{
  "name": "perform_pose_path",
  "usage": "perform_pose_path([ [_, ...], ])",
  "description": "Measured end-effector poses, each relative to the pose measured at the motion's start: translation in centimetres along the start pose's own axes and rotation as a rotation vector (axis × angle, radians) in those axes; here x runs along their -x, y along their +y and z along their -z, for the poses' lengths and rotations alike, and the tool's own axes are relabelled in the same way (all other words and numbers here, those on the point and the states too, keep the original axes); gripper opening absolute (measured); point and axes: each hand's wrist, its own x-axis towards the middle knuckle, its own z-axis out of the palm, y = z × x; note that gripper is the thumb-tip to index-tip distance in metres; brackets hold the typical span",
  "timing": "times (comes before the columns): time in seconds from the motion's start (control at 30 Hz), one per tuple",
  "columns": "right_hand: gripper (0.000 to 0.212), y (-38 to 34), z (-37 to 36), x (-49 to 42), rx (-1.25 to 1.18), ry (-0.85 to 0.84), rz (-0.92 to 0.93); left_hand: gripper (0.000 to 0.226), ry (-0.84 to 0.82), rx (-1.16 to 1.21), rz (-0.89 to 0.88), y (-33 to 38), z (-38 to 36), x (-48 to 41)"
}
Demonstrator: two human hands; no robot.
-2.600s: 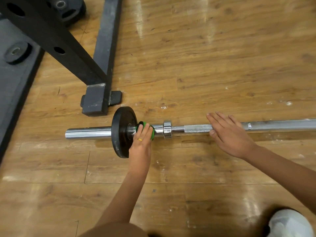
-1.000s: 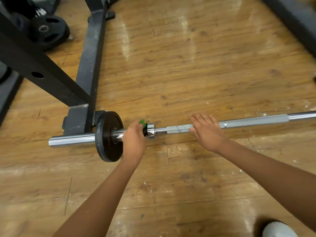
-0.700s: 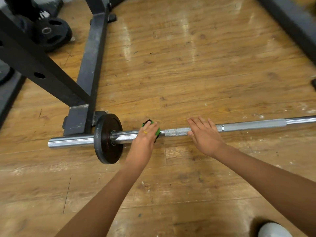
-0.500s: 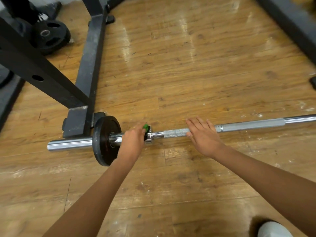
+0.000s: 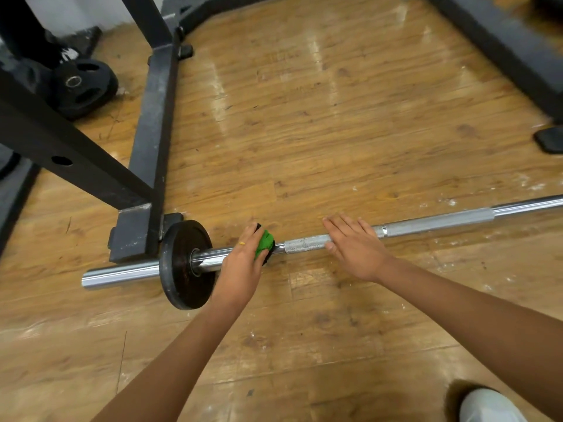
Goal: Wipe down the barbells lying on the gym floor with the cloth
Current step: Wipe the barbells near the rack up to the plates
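A chrome barbell lies across the wooden floor, running from lower left to the right edge. One small black plate sits on its left sleeve. My left hand grips a green cloth wrapped over the bar just right of the plate, hiding the collar there. My right hand rests flat on the knurled shaft with straight fingers, a short way right of the cloth.
A black rack frame stands on the floor just behind the plate, its foot close to the sleeve. A loose weight plate lies at the far left. Dark mat edging runs along the upper right. My shoe is at the bottom right.
My left hand has slid the green cloth back and forth along the sleeve and is now further right, over the collar. My right hand stays pressed flat on the shaft.
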Motion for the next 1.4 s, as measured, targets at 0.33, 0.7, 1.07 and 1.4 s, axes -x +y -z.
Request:
perform_pose_path([
  [0.33,0.076,5.6,1.2,3.1,0.117,0.037,-0.025,0.045,-0.466,-0.660,-0.251,2.4,0.7,-4.7],
  [0.7,0.061,5.7,1.2,3.3,0.023,-0.014,-0.003,0.075,-0.460,-0.765,-0.210,4.0,-1.6,-3.6],
  [1.07,0.060,8.5,2.8,3.4,0.029,-0.079,0.061,0.047,-0.302,-0.298,0.015,9.0,-5.7,-3.8],
  [1.4,0.083,14.8,2.8,5.5,-0.003,0.105,-0.120,0.045,-0.084,-0.189,0.182,8.5,-6.3,-2.3],
])
